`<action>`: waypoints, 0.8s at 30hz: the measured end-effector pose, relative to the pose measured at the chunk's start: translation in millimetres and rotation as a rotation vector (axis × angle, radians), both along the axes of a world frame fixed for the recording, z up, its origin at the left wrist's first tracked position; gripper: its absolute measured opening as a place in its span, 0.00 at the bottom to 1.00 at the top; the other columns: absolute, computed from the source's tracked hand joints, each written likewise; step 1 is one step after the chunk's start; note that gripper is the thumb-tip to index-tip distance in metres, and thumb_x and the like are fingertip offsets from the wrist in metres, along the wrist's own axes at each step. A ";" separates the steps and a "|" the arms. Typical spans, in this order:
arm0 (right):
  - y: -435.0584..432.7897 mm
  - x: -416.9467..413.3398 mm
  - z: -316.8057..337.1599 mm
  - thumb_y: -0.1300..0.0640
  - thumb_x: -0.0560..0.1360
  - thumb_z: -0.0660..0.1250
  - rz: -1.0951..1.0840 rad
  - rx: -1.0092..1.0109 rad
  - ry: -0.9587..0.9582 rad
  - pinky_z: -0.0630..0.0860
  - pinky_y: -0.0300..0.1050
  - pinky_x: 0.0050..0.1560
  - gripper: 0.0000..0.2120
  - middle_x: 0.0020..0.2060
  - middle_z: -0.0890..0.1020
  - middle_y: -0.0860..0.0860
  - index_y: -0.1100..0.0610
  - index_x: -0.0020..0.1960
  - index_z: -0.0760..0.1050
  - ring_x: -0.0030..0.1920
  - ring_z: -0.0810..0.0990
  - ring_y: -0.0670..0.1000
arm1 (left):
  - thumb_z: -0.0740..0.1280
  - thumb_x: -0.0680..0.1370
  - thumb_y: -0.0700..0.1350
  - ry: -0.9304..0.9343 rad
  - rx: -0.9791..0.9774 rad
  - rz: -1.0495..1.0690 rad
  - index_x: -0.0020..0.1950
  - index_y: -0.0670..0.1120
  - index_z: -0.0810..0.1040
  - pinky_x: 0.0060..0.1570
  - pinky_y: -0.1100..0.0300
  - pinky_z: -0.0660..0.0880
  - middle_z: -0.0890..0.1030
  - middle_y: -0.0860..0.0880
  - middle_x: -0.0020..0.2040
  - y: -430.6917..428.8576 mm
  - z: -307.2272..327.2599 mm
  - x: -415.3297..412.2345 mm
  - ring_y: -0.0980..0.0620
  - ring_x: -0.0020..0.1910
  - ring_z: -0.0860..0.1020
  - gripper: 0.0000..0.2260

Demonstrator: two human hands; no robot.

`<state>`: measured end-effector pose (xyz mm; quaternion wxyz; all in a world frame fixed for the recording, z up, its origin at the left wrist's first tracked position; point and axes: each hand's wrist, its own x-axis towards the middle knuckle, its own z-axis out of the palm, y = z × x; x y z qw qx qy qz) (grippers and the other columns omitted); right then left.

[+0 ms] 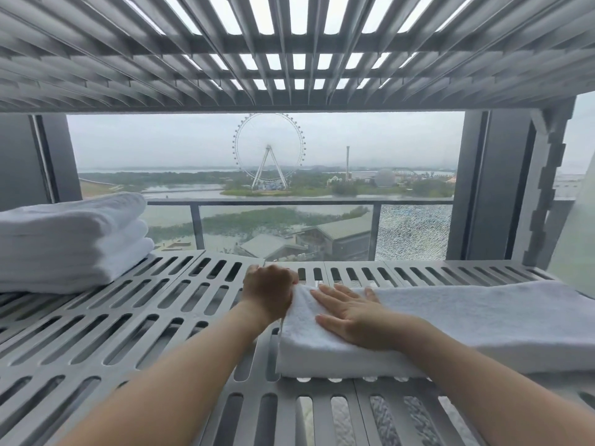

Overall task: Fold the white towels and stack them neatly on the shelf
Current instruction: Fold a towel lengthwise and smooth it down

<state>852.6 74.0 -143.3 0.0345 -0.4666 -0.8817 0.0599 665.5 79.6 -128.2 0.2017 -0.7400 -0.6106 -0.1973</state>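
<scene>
A slatted grey shelf (pixel 135 317) before a high window carried a stack of folded towels (pixel 67 239) at its far left and, well apart at right, a long folded white towel (pixel 450 320). On that towel's left end the right hand (pixel 351 313) lay flat, fingers spread and gripping nothing, while the left hand (pixel 269 286) was clenched on the end's far corner. A hard tug there could likely drag the layers askew.

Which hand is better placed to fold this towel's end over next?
Probably the left hand: it already pinches the towel at its left end, while the right hand lies flat on top, pinning it to the shelf.
</scene>
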 end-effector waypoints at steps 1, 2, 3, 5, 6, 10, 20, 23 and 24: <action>-0.3 -0.1 -0.2 0.35 0.76 0.43 0.004 0.003 0.002 0.30 0.58 0.68 0.29 0.75 0.42 0.41 0.40 0.74 0.40 0.74 0.38 0.46 | 0.59 0.76 0.43 -0.030 -0.017 0.012 0.49 0.53 0.80 0.52 0.56 0.70 0.82 0.51 0.48 -0.2 0.0 2.7 0.48 0.48 0.79 0.11; -0.3 0.0 -0.4 0.35 0.76 0.43 0.006 0.005 0.006 0.30 0.58 0.68 0.29 0.75 0.42 0.41 0.40 0.74 0.40 0.74 0.38 0.46 | 0.60 0.75 0.42 -0.066 -0.038 0.018 0.49 0.53 0.81 0.49 0.56 0.70 0.82 0.50 0.47 0.1 0.7 5.1 0.48 0.47 0.79 0.11; -0.3 0.3 -0.8 0.35 0.76 0.43 0.006 0.006 0.010 0.30 0.58 0.68 0.29 0.75 0.43 0.41 0.40 0.74 0.40 0.74 0.39 0.46 | 0.60 0.75 0.41 -0.100 -0.058 0.019 0.48 0.53 0.81 0.47 0.58 0.70 0.82 0.50 0.47 0.6 1.9 7.2 0.48 0.47 0.79 0.12; 0.0 1.2 -1.6 0.35 0.76 0.42 0.006 0.008 0.014 0.31 0.58 0.68 0.28 0.75 0.43 0.41 0.40 0.74 0.39 0.74 0.39 0.46 | 0.60 0.75 0.40 -0.148 -0.102 0.013 0.48 0.53 0.81 0.43 0.59 0.68 0.81 0.50 0.48 2.6 3.9 9.4 0.47 0.48 0.78 0.12; -0.1 1.4 -1.8 0.35 0.77 0.42 0.005 0.007 0.016 0.31 0.58 0.68 0.28 0.75 0.43 0.41 0.40 0.74 0.39 0.74 0.39 0.46 | 0.60 0.75 0.39 -0.172 -0.125 0.004 0.48 0.53 0.81 0.43 0.59 0.68 0.81 0.49 0.49 3.4 4.5 9.8 0.47 0.48 0.78 0.13; -0.5 1.0 -1.7 0.36 0.77 0.42 -0.006 -0.004 0.019 0.31 0.58 0.68 0.28 0.75 0.44 0.41 0.41 0.74 0.41 0.74 0.39 0.46 | 0.60 0.76 0.41 -0.326 -0.150 -0.038 0.48 0.52 0.81 0.40 0.62 0.70 0.83 0.49 0.48 5.1 1.9 8.1 0.49 0.44 0.78 0.11; -1.3 1.4 -0.3 0.35 0.77 0.43 0.006 0.005 0.022 0.32 0.58 0.69 0.28 0.75 0.43 0.40 0.39 0.74 0.42 0.74 0.39 0.46 | 0.63 0.74 0.40 -0.210 -0.089 -0.120 0.48 0.51 0.83 0.42 0.61 0.72 0.84 0.51 0.46 0.8 5.7 -20.7 0.49 0.46 0.80 0.12; -0.8 2.1 -1.5 0.34 0.76 0.43 0.014 0.006 0.018 0.33 0.58 0.70 0.28 0.75 0.43 0.40 0.38 0.74 0.43 0.74 0.39 0.46 | 0.64 0.77 0.40 -0.063 -0.082 -0.146 0.54 0.51 0.81 0.48 0.57 0.75 0.84 0.49 0.49 0.1 1.4 -27.6 0.47 0.49 0.80 0.10; -0.4 2.6 -1.8 0.33 0.75 0.43 0.016 0.006 0.022 0.33 0.58 0.70 0.28 0.75 0.44 0.40 0.38 0.73 0.43 0.74 0.40 0.46 | 0.64 0.77 0.40 -0.055 -0.078 -0.149 0.54 0.51 0.81 0.49 0.56 0.76 0.84 0.49 0.49 -0.1 0.9 -29.1 0.48 0.49 0.80 0.10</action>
